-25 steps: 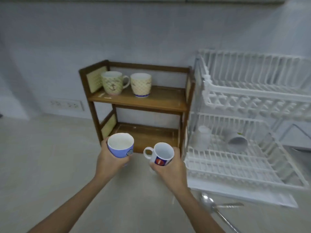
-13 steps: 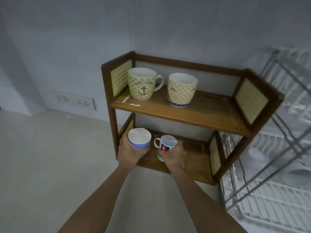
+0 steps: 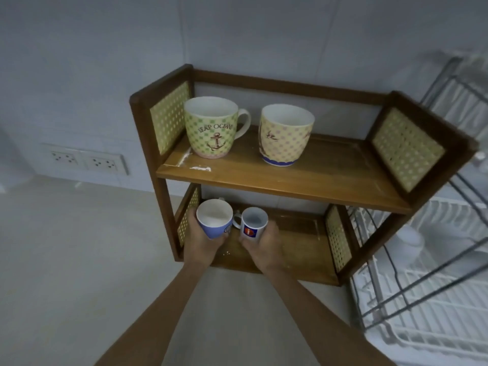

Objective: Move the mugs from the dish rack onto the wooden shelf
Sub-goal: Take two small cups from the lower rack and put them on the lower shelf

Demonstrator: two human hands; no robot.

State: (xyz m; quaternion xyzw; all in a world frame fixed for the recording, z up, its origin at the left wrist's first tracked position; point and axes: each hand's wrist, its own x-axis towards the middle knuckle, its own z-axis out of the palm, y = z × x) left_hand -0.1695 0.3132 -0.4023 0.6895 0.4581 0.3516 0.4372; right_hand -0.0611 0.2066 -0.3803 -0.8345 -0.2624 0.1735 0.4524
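Observation:
My left hand [image 3: 201,243] grips a blue mug [image 3: 215,221] with a white inside. My right hand [image 3: 264,243] grips a small white mug [image 3: 253,225] with a red and blue logo. Both mugs are upright, side by side, over the front left of the lower board of the wooden shelf [image 3: 290,178]. I cannot tell if they touch the board. On the upper board stand a green anchor mug [image 3: 211,128] and a yellow dotted mug [image 3: 285,136]. The white dish rack [image 3: 422,326] is at the right, with a pale mug [image 3: 408,240] in it.
The shelf stands on a light counter [image 3: 79,260] against a pale wall. A double wall socket [image 3: 87,161] is low on the wall at the left. Dark metal bars of the rack's frame [image 3: 449,260] cross beside the shelf's right side.
Both hands have carried their mugs from in front of the shelf into its lower level. The view has moved closer and to the left, with the rack now at the right edge.

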